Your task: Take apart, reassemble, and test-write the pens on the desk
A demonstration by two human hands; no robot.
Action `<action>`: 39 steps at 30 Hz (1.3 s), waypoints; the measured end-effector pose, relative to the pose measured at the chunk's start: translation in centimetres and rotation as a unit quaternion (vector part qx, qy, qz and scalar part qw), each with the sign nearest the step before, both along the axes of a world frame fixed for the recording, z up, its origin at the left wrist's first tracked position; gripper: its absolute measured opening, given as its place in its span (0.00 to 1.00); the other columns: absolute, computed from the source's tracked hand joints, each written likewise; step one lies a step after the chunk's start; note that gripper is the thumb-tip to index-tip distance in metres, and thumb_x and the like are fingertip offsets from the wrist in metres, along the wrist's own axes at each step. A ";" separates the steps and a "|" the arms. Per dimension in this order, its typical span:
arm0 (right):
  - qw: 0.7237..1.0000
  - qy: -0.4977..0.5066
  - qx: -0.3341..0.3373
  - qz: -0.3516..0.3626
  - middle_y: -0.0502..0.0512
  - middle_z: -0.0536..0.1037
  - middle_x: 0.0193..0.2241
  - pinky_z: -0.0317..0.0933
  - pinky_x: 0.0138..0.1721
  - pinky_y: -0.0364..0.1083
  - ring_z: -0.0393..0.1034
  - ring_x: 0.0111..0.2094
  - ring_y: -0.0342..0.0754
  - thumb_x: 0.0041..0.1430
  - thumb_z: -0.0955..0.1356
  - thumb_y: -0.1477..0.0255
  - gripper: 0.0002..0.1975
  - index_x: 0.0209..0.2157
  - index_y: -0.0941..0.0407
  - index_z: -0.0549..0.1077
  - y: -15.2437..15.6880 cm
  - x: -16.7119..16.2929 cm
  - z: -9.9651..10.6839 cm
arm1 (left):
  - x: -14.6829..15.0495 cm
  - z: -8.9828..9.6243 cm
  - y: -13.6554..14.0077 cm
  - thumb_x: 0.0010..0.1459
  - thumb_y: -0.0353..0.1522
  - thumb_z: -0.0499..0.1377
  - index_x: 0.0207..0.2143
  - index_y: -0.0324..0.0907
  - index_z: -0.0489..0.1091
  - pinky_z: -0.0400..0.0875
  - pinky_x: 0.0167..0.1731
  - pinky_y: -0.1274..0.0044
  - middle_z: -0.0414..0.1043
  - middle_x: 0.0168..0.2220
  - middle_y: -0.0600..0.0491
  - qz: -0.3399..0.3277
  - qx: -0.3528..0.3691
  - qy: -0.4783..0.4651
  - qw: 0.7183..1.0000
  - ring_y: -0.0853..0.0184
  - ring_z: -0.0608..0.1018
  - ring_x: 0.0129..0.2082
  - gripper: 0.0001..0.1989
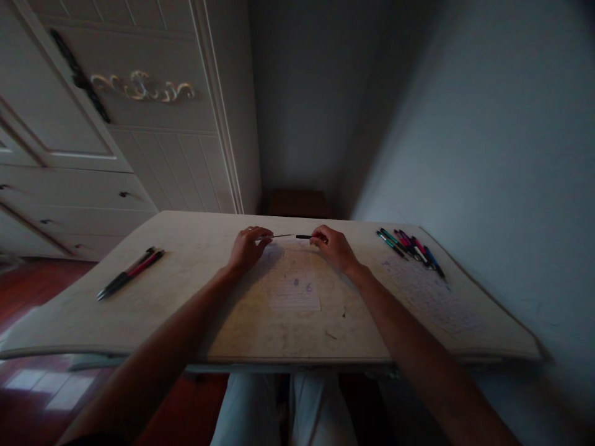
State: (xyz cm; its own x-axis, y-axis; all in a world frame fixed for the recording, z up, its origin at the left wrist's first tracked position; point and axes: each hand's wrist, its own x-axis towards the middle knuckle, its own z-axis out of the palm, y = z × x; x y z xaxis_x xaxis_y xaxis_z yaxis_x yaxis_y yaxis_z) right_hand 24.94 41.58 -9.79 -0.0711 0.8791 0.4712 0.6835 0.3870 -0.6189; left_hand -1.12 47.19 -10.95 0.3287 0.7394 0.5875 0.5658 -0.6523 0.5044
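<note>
Near the far edge of the table, my left hand (248, 249) pinches a thin pen refill (282, 235), its tip pointing right. Facing it, my right hand (334, 248) grips a dark pen barrel (304, 236) whose end points left. A small gap separates the refill's tip from the barrel. The fingers of both hands are closed, and parts of what they hold are hidden inside them. Beneath and in front of the hands lies a sheet of lined paper (295, 300) with some blue marks on it.
On the left of the table (223, 341) lie two pens (130, 272), one with red. Several coloured pens (411, 246) lie at the right, beside a written sheet (427, 294). A wall (502, 155) borders the right side, and a white cabinet (176, 148) stands beyond the left.
</note>
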 end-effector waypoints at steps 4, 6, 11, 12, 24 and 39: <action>0.999 0.047 0.004 0.020 0.52 0.77 0.29 0.62 0.35 0.46 0.71 0.31 0.47 0.58 0.68 0.68 0.04 0.33 0.55 0.73 0.1 -0.2 -0.3 | -0.1 -0.1 0.1 0.58 0.31 0.60 0.36 0.42 0.77 0.71 0.43 0.67 0.80 0.36 0.49 0.001 0.003 0.024 1.000 0.59 0.78 0.39 0.06; 0.998 0.056 0.005 0.020 0.52 0.77 0.29 0.62 0.35 0.46 0.71 0.30 0.47 0.58 0.69 0.69 0.04 0.33 0.55 0.73 0.1 -0.3 -0.4 | -0.1 -0.1 0.2 0.58 0.31 0.60 0.36 0.43 0.78 0.70 0.44 0.67 0.80 0.36 0.49 0.002 0.006 0.033 0.999 0.59 0.78 0.39 0.07; 0.999 0.048 0.004 0.013 0.52 0.78 0.30 0.63 0.36 0.46 0.71 0.31 0.47 0.58 0.69 0.69 0.04 0.33 0.55 0.74 0.1 -0.3 -0.3 | 0.0 -0.3 0.3 0.58 0.30 0.60 0.36 0.43 0.78 0.70 0.45 0.66 0.80 0.37 0.49 -0.005 0.011 0.038 0.999 0.59 0.78 0.40 0.07; 0.999 0.045 0.004 0.013 0.52 0.78 0.30 0.63 0.36 0.46 0.71 0.31 0.47 0.58 0.69 0.68 0.04 0.33 0.55 0.74 0.0 -0.3 -0.4 | 0.0 -0.3 0.4 0.58 0.30 0.60 0.36 0.43 0.78 0.70 0.46 0.66 0.80 0.37 0.49 -0.008 0.010 0.037 0.999 0.59 0.78 0.40 0.07; 0.997 0.041 -0.014 0.058 0.53 0.80 0.31 0.64 0.37 0.46 0.74 0.34 0.48 0.58 0.70 0.67 0.06 0.34 0.55 0.76 -0.5 -2.0 -0.8 | 0.7 -0.4 -0.4 0.58 0.30 0.61 0.37 0.45 0.79 0.71 0.45 0.67 0.81 0.37 0.50 -0.069 0.029 0.040 0.996 0.60 0.80 0.39 0.07; 0.985 0.154 -0.034 0.067 0.55 0.82 0.31 0.69 0.36 0.47 0.76 0.31 0.48 0.57 0.70 0.64 0.11 0.36 0.56 0.80 -0.5 -3.2 -1.5 | 1.1 -0.2 -1.2 0.59 0.31 0.61 0.35 0.44 0.79 0.72 0.42 0.69 0.80 0.35 0.49 -0.125 0.025 0.037 0.991 0.62 0.80 0.36 0.06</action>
State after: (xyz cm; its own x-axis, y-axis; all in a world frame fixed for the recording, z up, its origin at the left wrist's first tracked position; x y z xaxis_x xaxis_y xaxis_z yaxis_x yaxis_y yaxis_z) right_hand 21.73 41.08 -11.26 -0.0509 0.9020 0.4288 0.4056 0.4110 -0.8164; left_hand -0.05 45.97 -11.15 0.5417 0.5997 0.5890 0.4165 -0.8001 0.4317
